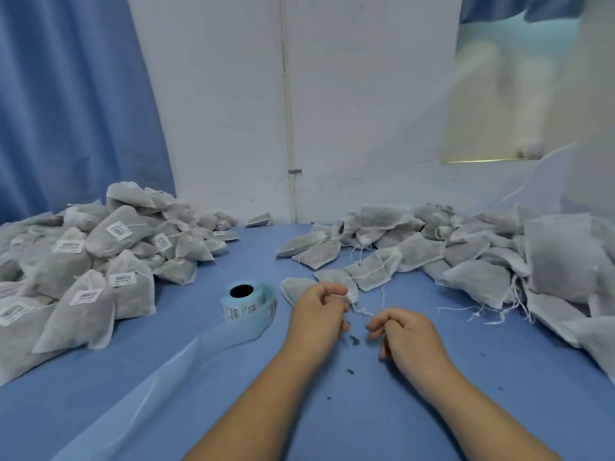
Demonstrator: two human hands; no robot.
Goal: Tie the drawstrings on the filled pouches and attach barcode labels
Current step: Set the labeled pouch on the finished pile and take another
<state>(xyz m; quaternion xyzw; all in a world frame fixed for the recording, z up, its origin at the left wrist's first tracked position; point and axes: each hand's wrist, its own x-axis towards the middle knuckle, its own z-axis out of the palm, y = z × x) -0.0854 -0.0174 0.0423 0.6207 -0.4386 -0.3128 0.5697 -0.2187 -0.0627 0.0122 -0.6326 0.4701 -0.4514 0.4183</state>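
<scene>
Bare forearms in from 6 o'clock, converging. Curled left hand [317,311] pinches drawstring [361,310]; right hand [404,331], at its 4 o'clock, pinches the other end.

Blue table [366,427]; grey, white-edged pouches [80,314] left and right; labels [86,296] white with black barcodes; pale blue label roll [263,296]; white drawstring [361,310]; blue curtain [66,94] far left; dark specks [354,341], perhaps greenish.

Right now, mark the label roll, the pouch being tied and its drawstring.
blue roll of barcode labels [249,306]: head view, outer side wall.
grey filled fabric pouch [297,289]: head view, exposed left body.
white drawstring [361,310]: head view, stretch just off the pouch's neck.
</scene>
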